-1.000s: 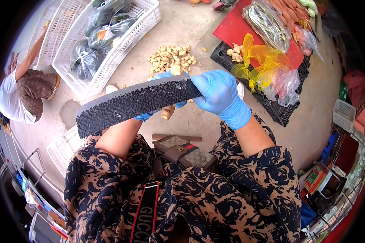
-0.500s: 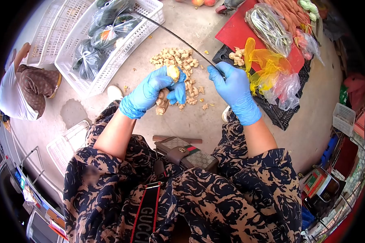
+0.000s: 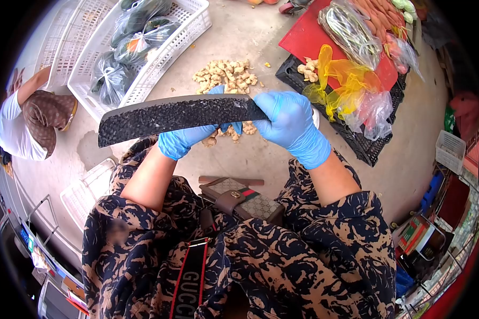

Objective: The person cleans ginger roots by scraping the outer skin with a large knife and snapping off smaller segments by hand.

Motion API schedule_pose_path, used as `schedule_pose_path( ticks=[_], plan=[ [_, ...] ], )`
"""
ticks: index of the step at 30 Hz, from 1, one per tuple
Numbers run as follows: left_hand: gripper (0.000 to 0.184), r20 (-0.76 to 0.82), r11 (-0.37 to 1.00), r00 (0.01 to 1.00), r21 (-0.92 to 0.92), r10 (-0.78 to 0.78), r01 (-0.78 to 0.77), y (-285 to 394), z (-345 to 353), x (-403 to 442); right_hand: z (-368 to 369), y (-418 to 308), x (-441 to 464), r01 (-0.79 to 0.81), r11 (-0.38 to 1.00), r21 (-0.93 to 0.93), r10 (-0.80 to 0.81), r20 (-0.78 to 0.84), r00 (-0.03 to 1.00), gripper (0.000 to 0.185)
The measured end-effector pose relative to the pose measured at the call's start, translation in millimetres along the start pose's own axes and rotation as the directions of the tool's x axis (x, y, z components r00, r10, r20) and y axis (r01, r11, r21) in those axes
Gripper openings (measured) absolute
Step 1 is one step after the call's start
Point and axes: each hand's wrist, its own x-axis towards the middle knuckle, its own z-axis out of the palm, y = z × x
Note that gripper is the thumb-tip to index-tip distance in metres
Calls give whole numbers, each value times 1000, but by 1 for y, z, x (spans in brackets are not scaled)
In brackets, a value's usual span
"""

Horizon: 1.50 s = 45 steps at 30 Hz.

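My right hand [image 3: 290, 123], in a blue glove, is closed round the handle of a large knife [image 3: 175, 118]. The broad blade, black and rough-textured, points left with its flat side toward me. Behind it, my gloved left hand [image 3: 180, 142] is closed on a piece of ginger [image 3: 211, 140], of which only a lower part shows; the blade covers most of the fingers. Beyond the knife, a heap of ginger pieces [image 3: 226, 73] lies on the concrete floor, with loose bits partly hidden by my hands.
At the upper left stands a white crate [image 3: 143, 80] with bagged dark vegetables; a crouching person [image 3: 24, 130] is beside it. To the right, a black crate [image 3: 364, 149] carries yellow netting [image 3: 346, 80] and plastic bags. A patterned bag [image 3: 242, 201] rests at my lap.
The knife has turned from edge-on to broadside and come down in front of my left hand, hiding the ginger's peeled top. My right hand has shifted left and slightly down.
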Motion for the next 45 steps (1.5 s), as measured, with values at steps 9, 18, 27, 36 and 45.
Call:
schedule_pose_path(
  ticks=[9,18,27,36,45],
  plan=[
    [18,-12,997,999,-59,39,-39,6,7,-4,7,-1,-4,-21,1000,-16,22,47,999,17],
    [33,24,991,998,-123,65,-62,9,0,4,23,16,-26,-399,916,-45,401,170,900,15],
    [30,-15,996,997,-47,73,-73,8,0,4,41,21,-18,-749,492,443,681,339,649,37],
    [26,-184,820,978,572,97,26,-33,20,19,44,-5,-9,-732,467,496,623,403,671,37],
    [27,-233,986,966,-145,-111,79,-11,19,18,51,84,-53,-733,548,402,790,41,612,36]
  ],
)
